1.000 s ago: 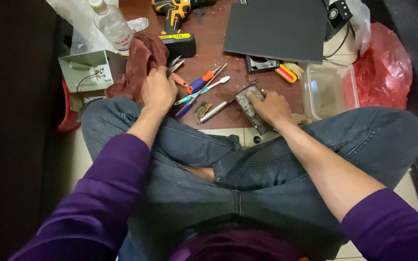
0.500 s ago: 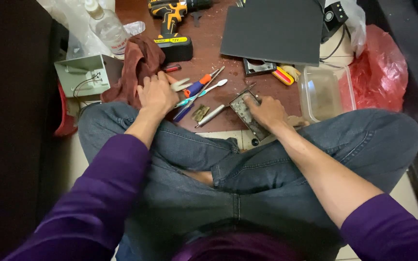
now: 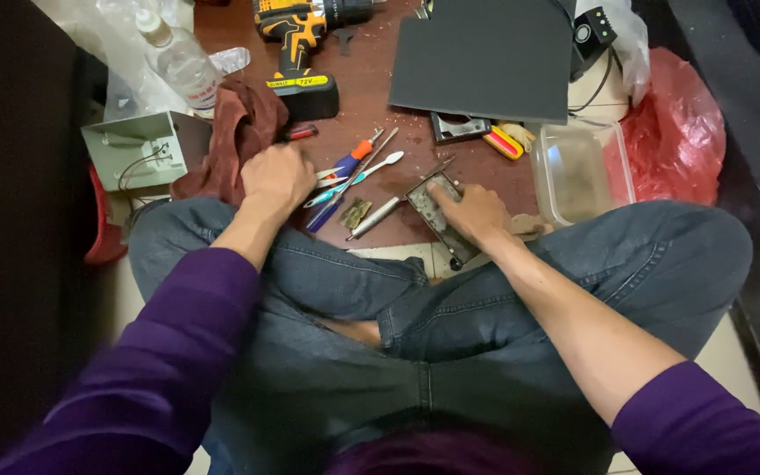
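Under the right hand, pressed flat and gripping, lies a stiff, likely heavy metal plate, best held by its edges; the left hand closes over the screwdrivers.

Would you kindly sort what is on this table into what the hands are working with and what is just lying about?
In hand:
- metal lock plate, held down by the right hand
- loose hand tools, under the left hand

Lying about:
- cordless drill
- dark flat panel
- clear plastic tub
- water bottle
- brown rag
- red plastic bag
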